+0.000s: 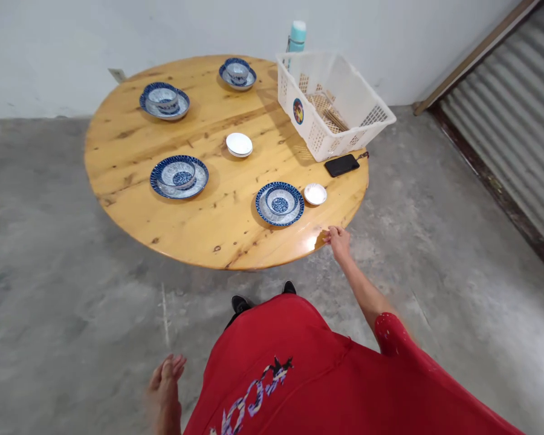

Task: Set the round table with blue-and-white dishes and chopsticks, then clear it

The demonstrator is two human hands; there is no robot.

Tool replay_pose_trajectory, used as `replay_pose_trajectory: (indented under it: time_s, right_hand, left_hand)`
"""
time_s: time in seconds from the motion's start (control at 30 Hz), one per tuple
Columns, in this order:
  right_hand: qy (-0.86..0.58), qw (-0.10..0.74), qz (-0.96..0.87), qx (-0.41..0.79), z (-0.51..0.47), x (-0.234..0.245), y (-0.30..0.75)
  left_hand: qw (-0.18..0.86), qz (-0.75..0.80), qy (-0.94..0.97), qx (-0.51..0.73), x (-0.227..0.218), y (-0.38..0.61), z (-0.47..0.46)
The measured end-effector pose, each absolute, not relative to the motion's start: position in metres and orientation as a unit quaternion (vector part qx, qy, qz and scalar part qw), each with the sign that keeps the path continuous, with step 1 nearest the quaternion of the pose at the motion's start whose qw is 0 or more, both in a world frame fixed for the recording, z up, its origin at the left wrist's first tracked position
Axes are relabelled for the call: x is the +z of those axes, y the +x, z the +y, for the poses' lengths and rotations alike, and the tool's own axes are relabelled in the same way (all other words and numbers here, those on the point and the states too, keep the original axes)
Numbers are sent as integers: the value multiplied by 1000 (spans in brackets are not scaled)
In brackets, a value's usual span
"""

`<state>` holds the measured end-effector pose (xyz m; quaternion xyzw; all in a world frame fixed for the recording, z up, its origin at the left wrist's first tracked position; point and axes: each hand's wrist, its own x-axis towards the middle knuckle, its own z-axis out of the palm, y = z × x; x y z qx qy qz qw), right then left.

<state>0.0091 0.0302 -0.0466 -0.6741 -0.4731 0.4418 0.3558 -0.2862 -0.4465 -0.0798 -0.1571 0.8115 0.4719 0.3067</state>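
Note:
My right hand (338,240) is at the near right edge of the round wooden table (236,241), with loosely bent fingers and nothing seen in it. Just beyond it are a small white saucer (315,194) and a blue-and-white plate (264,212) with a matching bowl (281,200) on it. My left hand (167,376) hangs over the floor, away from the table, its fingers loosely apart and empty. Small white dishes (239,144) sit stacked mid-table. Three more plates with bowls stand around: one at the left (200,182), one far left (181,110), one at the back (249,82).
A white plastic basket (320,142) with thin sticks inside stands on the table's right side. A black phone (341,165) lies in front of it, and a light blue flask (297,37) stands behind. A white wall (118,36) backs the table; a corrugated shutter (521,103) is at right.

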Motion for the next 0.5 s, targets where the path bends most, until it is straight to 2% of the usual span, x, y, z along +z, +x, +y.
replay_pose_trajectory:
  time_s: [0.27, 0.5]
  right_hand:
    - [-643, 341, -468, 502, -82, -52, -69]
    - [-585, 291, -537, 533, -111, -47, -131]
  left_hand:
    - [322, 818, -106, 465, -79, -375, -465]
    - [290, 828, -64, 475, -78, -422, -482]
